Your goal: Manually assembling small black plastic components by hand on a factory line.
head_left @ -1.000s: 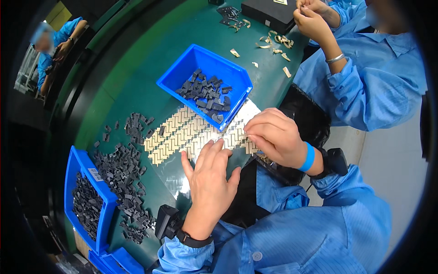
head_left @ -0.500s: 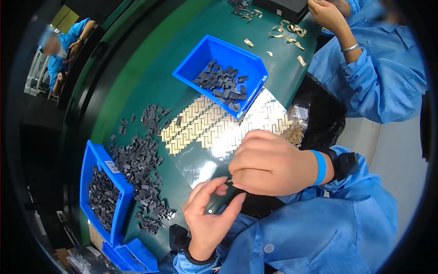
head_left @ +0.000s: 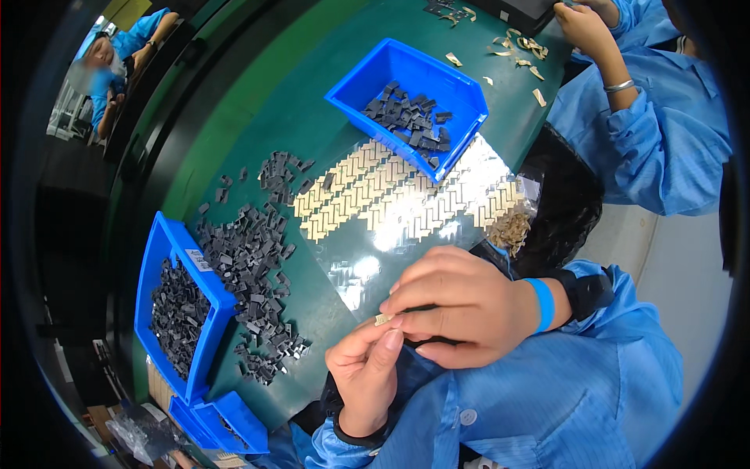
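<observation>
Both hands raised close together above the near edge of the dark green work table (head_left: 258,117), fingertips meeting. Left hand (head_left: 366,374) turned palm inward, thumb and forefinger pinched on a tiny beige flat part (head_left: 383,318) held just at the fingertips. Right hand (head_left: 457,305) curled over it from the right, fingers bent down and touching the left fingertips at that same part, a blue band and dark strap on its wrist; whether the right fingers truly grip the piece cannot be told. Just beyond the hands, a clear glossy sheet (head_left: 367,273) lying flat on the table, carrying rows of small beige pieces (head_left: 375,191) set in a herringbone pattern. At the sheet's right end, a loose heap of tan parts (head_left: 512,229). At its far edge, a blue plastic bin (head_left: 406,74) holding dark grey blocks. To the left, a scattered pile of small dark grey parts (head_left: 250,266) on the table, beside a second blue plastic bin (head_left: 160,258) with more of the same. At the far right, another person's hand (head_left: 582,23) among scattered beige scraps.
</observation>
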Demonstrator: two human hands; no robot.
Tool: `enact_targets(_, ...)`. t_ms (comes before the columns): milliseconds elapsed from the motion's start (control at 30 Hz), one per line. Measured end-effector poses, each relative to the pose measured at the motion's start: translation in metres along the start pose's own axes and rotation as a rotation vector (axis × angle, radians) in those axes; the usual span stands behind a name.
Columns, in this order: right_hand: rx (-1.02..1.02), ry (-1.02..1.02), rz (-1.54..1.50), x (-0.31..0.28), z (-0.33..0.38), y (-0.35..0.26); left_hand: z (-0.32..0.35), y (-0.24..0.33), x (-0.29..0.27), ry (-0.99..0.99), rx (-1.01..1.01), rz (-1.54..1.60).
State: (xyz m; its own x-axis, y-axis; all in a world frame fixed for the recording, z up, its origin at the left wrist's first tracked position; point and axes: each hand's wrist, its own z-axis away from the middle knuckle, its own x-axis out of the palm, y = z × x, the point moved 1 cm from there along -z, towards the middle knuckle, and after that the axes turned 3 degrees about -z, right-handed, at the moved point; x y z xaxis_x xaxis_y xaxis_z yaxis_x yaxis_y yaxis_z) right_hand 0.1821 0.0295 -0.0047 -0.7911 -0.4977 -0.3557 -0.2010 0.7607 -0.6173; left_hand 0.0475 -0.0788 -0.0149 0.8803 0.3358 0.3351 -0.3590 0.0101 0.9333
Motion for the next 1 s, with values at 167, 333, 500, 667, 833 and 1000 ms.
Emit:
enact_targets(167,0.367,-0.100,-0.461,-0.007,-0.001,0.005,0.001,0.007,0.000,-0.137,-0.046,-0.011)
enact_targets(333,0.368,-0.134,-0.453,-0.005,-0.001,0.004,0.003,0.007,-0.001,-0.152,-0.042,-0.119)
enact_targets(500,0.252,-0.093,-0.306,0.001,0.001,0.003,0.005,0.010,0.000,-0.019,0.094,-0.326)
enact_targets(667,0.127,-0.105,-0.051,0.000,0.000,0.000,0.006,0.013,0.004,0.003,0.137,-0.492)
enact_targets(833,0.102,-0.161,0.008,-0.008,-0.001,0.000,0.003,0.022,0.011,-0.053,0.244,-0.752)
enact_targets(1000,0.253,-0.184,-0.062,-0.016,0.006,0.008,0.007,0.016,0.006,-0.098,0.151,-0.687)
